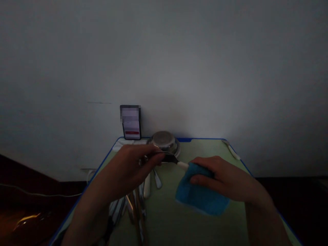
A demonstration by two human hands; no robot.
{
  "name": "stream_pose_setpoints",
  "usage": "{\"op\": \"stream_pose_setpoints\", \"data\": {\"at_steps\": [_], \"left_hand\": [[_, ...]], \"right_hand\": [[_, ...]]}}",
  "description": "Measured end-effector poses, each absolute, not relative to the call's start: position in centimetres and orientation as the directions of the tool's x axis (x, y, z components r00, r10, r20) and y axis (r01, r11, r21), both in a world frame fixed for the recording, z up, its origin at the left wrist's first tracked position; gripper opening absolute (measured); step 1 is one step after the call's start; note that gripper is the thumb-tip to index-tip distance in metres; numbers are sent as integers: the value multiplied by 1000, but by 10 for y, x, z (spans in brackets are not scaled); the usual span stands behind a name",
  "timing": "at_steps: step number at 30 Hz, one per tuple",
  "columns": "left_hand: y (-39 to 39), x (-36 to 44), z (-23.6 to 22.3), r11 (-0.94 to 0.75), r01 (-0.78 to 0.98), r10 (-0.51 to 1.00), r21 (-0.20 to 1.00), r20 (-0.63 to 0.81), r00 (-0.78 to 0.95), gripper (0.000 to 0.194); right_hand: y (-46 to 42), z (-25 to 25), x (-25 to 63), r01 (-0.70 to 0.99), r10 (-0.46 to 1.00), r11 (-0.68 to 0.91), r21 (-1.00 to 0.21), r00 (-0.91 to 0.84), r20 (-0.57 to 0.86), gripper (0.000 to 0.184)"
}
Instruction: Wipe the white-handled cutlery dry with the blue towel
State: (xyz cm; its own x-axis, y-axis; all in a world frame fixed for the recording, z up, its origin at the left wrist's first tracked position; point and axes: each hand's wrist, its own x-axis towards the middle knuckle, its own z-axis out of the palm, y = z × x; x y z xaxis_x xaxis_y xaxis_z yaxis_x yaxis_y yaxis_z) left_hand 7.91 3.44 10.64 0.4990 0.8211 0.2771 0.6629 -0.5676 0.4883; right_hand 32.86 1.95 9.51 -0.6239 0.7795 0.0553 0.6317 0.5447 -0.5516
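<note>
Between my two hands, above the table, is a spoon with a white handle [182, 166] and a dark-looking metal head. My left hand [128, 167] pinches the head end, and its fingers hide part of it. My right hand [217, 177] is closed around the handle through a blue cloth [202, 191], which hangs down below the fingers. Under and beside my left hand lie several pieces of cutlery, among them a small metal handle [158, 179] and brown wooden sticks [138, 215]. The forearm covers some of these.
An upturned metal bowl [164, 139] sits at the back of the pale green, blue-edged table [205, 148]. A phone [132, 124] leans upright against the wall. Another white-handled utensil [232, 150] lies at the far right corner. A white cable [41, 193] runs at the left.
</note>
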Motion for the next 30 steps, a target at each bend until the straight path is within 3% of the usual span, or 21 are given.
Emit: {"op": "stream_pose_setpoints", "data": {"at_steps": [6, 13, 17, 25, 30], "left_hand": [[33, 79, 105, -555, 648, 817, 522, 194, 543, 23], [30, 70, 99, -522, 503, 788, 689, 163, 594, 26], [31, 73, 98, -493, 572, 815, 655, 118, 568, 29], [34, 65, 95, -429, 598, 808, 677, -8, 589, 30], [35, 62, 93, -406, 607, 800, 684, -55, 598, 36]], "right_hand": [[20, 98, 337, 634, 785, 533, -561, -618, 48, 30], [21, 94, 333, 651, 797, 599, -466, -541, 268, 25], [21, 89, 331, 664, 772, 635, -395, -535, 342, 25], [21, 87, 330, 654, 743, 669, -353, -574, 345, 23], [22, 86, 327, 635, 743, 667, -390, -606, 283, 27]]}}
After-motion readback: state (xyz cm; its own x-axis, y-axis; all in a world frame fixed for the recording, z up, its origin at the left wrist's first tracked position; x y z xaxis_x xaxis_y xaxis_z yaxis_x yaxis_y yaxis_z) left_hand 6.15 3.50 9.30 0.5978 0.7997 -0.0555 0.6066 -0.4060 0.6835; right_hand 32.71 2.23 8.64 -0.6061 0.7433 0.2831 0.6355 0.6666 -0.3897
